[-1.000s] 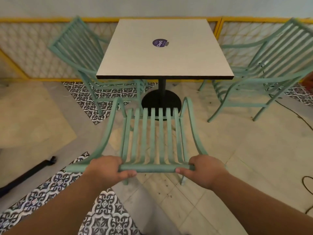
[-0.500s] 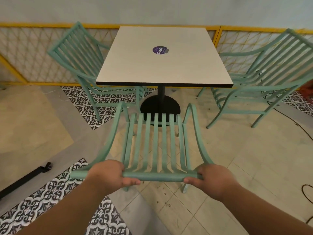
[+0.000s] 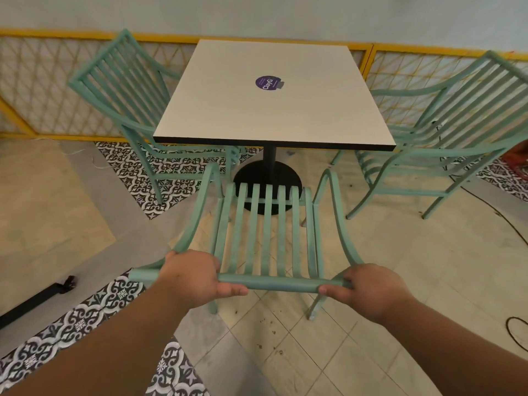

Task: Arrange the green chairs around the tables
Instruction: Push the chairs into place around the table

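Note:
A green slatted chair (image 3: 268,232) faces the near edge of a square white table (image 3: 271,110) on a black pedestal. My left hand (image 3: 191,275) grips the left end of the chair's top rail. My right hand (image 3: 371,290) grips the right end of the same rail. The chair's front reaches the round black table base (image 3: 267,181). A second green chair (image 3: 128,104) stands at the table's left side, its seat partly under the tabletop. A third green chair (image 3: 445,130) stands off the table's right corner.
A yellow-framed lattice fence (image 3: 43,87) runs behind the table. A black bar (image 3: 37,298) lies on the floor at the left. A black cable (image 3: 485,204) trails across the tiles at the right. Patterned tiles (image 3: 160,172) sit under the left chair.
The held chair has moved forward toward the table, its front now over the black base. Both hands have kept their grip on the top rail.

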A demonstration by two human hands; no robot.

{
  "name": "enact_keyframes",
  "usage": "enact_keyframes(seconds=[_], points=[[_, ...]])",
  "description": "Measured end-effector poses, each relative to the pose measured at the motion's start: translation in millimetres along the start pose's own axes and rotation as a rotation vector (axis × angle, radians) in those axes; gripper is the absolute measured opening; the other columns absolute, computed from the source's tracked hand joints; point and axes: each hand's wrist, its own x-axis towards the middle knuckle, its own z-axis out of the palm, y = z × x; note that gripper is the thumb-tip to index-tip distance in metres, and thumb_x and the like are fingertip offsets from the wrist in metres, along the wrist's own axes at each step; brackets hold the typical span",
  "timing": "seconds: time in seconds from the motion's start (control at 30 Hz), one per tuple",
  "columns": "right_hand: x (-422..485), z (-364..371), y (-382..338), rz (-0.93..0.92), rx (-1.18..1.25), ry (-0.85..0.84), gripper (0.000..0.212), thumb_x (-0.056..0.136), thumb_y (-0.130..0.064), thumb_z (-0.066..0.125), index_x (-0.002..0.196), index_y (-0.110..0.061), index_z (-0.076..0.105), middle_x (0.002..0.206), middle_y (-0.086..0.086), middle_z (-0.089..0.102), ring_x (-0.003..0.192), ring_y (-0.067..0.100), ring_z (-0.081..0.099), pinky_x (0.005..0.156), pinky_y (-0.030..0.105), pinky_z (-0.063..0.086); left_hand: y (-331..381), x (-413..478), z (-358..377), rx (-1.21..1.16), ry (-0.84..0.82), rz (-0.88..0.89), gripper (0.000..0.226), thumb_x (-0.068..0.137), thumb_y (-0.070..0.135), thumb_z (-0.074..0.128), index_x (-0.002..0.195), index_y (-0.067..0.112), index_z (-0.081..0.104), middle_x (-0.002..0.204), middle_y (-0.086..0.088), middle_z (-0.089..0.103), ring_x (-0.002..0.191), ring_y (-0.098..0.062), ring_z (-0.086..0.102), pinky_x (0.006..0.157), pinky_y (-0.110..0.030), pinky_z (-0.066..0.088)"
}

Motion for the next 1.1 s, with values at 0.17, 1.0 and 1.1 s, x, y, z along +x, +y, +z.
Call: enact_keyframes(seconds=[0.17, 1.0, 1.1], points=[[15, -4, 4, 0.051, -0.014, 0.059, 0.101, 0.046, -0.112, 0.010, 0.075, -0.031, 0.062, 0.066, -0.009, 0.063, 0.060, 0.006, 0.059, 0.052, 0.028, 0.051, 3, 18, -5, -0.033, 0.048, -0.015, 0.124, 0.035, 0.114, 0.008, 0.112, 0.037, 0.067, 0.103, 0.013, 0.069, 0.099, -0.013, 0.059, 0.095, -0.047, 0.039], [106, -31, 4, 0.053, -0.077, 0.109, 0.107, 0.047, -0.112, 0.004, 0.058, -0.023, 0.063, 0.054, -0.006, 0.060, 0.051, 0.012, 0.059, 0.045, 0.028, 0.049, -21, 105, -42, 0.094, 0.116, 0.040, 0.104, 0.043, 0.114, 0.007, 0.061, 0.028, 0.063, 0.057, 0.010, 0.061, 0.063, -0.010, 0.056, 0.080, -0.042, 0.039], [113, -34, 7, 0.049, -0.097, 0.106, 0.107, 0.048, -0.112, 0.004, 0.057, -0.022, 0.063, 0.053, -0.005, 0.059, 0.050, 0.013, 0.059, 0.047, 0.030, 0.053, -20, 110, -42, 0.089, 0.132, 0.044, 0.104, 0.043, 0.114, 0.008, 0.060, 0.027, 0.063, 0.055, 0.010, 0.060, 0.062, -0.011, 0.056, 0.075, -0.041, 0.039]])
